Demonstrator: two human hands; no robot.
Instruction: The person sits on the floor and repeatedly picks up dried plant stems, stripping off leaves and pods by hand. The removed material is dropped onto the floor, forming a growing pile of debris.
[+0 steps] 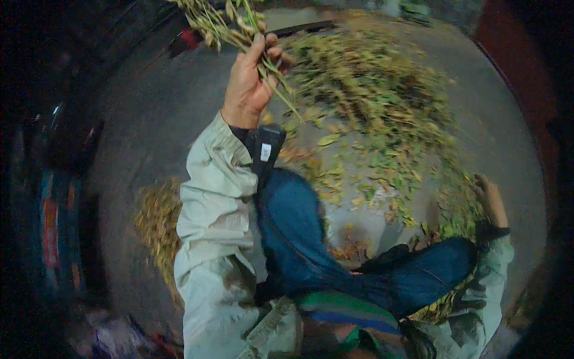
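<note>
My left hand (pixel 251 83) is raised at the upper left and grips a small bunch of podded plant stalks (pixel 228 27), probably bean plants. The pods spread past the top edge of the view, while bare stem ends stick out below my fingers. Down on the right, my right hand (pixel 491 199) is beside the edge of a wide heap of green and yellowing plants (pixel 372 85). Its fingers are small and partly turned away, so whether they hold anything is unclear. Loose leaves (pixel 332 139) lie scattered between the heap and my bent knees.
A smaller pile of dry yellow-brown plant matter (pixel 159 220) lies on the grey floor (pixel 139 134) left of my sleeve. My legs in blue trousers (pixel 291 215) are folded in front of me. A dark band (pixel 267 150) with a white tag is at my left wrist.
</note>
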